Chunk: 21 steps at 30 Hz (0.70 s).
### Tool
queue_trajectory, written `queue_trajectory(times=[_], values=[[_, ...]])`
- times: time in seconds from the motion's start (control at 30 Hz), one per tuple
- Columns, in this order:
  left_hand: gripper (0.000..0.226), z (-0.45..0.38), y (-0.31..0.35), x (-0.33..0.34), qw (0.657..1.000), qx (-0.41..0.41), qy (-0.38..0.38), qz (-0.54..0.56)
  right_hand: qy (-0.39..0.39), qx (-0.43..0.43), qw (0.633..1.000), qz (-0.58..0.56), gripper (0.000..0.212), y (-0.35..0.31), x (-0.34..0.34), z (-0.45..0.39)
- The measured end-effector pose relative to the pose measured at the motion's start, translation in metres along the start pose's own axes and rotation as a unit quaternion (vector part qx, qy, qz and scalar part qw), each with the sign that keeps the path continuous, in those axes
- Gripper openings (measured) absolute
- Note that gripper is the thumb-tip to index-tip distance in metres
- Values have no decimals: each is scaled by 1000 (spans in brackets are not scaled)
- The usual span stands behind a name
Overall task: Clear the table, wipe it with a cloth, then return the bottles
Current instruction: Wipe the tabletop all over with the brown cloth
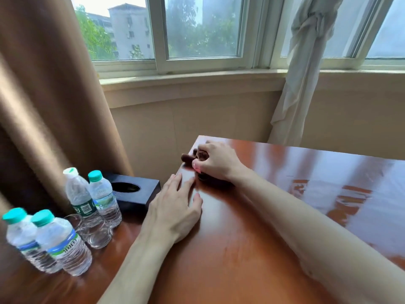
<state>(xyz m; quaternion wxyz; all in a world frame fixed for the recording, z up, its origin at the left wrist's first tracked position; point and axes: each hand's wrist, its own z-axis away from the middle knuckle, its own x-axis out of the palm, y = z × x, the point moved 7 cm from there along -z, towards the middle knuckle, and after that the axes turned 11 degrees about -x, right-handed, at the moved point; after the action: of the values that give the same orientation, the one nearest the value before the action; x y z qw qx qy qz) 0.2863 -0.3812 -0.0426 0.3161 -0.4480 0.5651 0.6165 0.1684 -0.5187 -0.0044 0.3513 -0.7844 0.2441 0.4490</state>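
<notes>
Two hands are on the table. The right hand has its fingers curled around a dark brown cloth, bunched at the far left corner with a fold hanging past the edge. The left hand lies flat, fingers straight, pressed on the top near the left edge and holding nothing.

Four bottles with green caps are seen upright on a lower surface to the left, beside clear glasses and a black tissue box. Wiping is judged under way.

Risks noted: the cloth may be dragged off the corner if the stroke runs outward. A left elbow swung back could topple the near bottles into the glasses. Streaks may be left on the glossy top, since reflections mask what has been covered.
</notes>
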Motion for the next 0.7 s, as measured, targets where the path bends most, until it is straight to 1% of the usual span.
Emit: queue_trajectory(times=[0.07, 0.13, 0.2, 0.3, 0.37, 0.43, 0.53, 0.63, 0.7], values=[[56, 1, 0, 0, 1000, -8, 2, -2, 6, 7, 1000, 7, 21, -6, -9, 36], [56, 5, 1, -1, 1000, -7, 3, -8, 19, 25, 999, 24, 19, 3, -22, 65], [55, 7, 1, -1, 1000, -4, 10, -9, 27, 49, 998, 36, 16, 22, -35, 81], [53, 7, 2, -1, 1000, 3, 19, -8, 50, 106, 991, 64, 24, 65, -53, 82], [50, 6, 1, 0, 1000, 5, 24, -3, 67, 144, 983, 88, 25, 97, -58, 67], [45, 3, 1, -1, 999, 10, 41, 3, 79, 173, 974, 120, 32, 126, -57, 42], [44, -1, 0, 0, 999, 6, 52, 8, 77, 192, 963, 171, 41, 147, -47, -7], [47, -2, 0, 1, 998, -1, 54, 11, 70, 174, 967, 171, 37, 140, -24, -58], [49, -2, 0, 0, 998, -3, 55, 8, 51, 140, 977, 150, 27, 120, -5, -86]])
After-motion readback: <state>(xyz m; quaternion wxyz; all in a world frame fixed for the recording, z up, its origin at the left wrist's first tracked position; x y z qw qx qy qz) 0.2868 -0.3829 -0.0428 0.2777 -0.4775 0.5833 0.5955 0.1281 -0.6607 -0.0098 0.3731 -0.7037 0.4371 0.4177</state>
